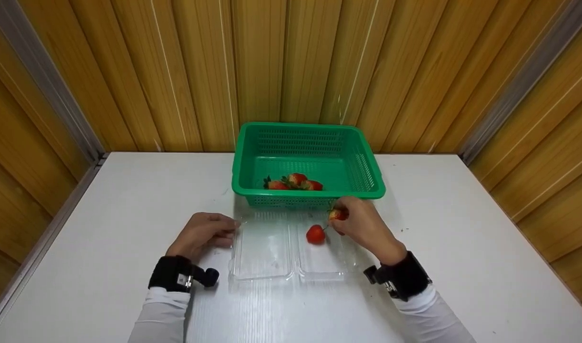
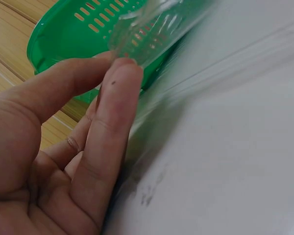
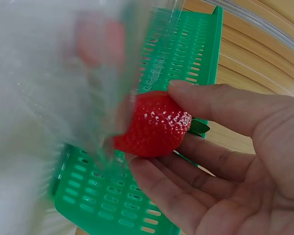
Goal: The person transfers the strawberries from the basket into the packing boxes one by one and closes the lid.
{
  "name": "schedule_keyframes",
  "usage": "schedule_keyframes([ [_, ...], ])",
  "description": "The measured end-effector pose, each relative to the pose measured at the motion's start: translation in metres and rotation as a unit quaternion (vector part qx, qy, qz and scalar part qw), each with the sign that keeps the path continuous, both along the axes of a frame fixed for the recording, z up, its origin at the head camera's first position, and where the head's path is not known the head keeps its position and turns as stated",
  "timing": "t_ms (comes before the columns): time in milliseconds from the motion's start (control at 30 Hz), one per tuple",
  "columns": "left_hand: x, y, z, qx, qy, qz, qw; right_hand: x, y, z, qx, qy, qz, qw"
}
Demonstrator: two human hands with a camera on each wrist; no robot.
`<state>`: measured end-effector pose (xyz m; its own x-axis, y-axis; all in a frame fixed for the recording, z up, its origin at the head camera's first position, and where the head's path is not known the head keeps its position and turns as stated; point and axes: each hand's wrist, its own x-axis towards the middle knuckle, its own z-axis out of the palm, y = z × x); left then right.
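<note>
A clear plastic clamshell box (image 1: 291, 247) lies open on the white table, in front of a green basket (image 1: 362, 177). One strawberry (image 1: 315, 234) sits in the box's right half. My right hand (image 1: 362, 224) pinches a second strawberry (image 1: 337, 214) (image 3: 154, 124) between thumb and fingers, just above the box's far right corner by the basket wall (image 3: 127, 196). My left hand (image 1: 203, 232) rests on the table with its fingertips (image 2: 122, 73) touching the box's left edge (image 2: 152, 34). Several strawberries (image 1: 293, 182) lie in the basket.
The white table (image 1: 462, 247) meets wooden wall panels (image 1: 176, 71) behind the basket and at both sides. Bare tabletop lies left and right of the box and basket.
</note>
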<state>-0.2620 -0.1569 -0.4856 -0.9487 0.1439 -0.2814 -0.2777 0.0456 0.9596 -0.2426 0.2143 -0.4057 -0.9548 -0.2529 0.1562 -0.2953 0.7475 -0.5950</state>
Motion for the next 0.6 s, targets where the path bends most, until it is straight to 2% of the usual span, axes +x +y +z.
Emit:
schedule_keyframes([
  [367, 0.001, 0.001, 0.002, 0.012, -0.001, 0.003, 0.9999, -0.003, -0.001, -0.010, 0.021, 0.020, 0.007, 1.000],
  [600, 0.001, 0.001, 0.001, -0.001, -0.005, 0.005, 1.0000, -0.003, -0.007, -0.015, 0.037, 0.009, 0.005, 0.999],
])
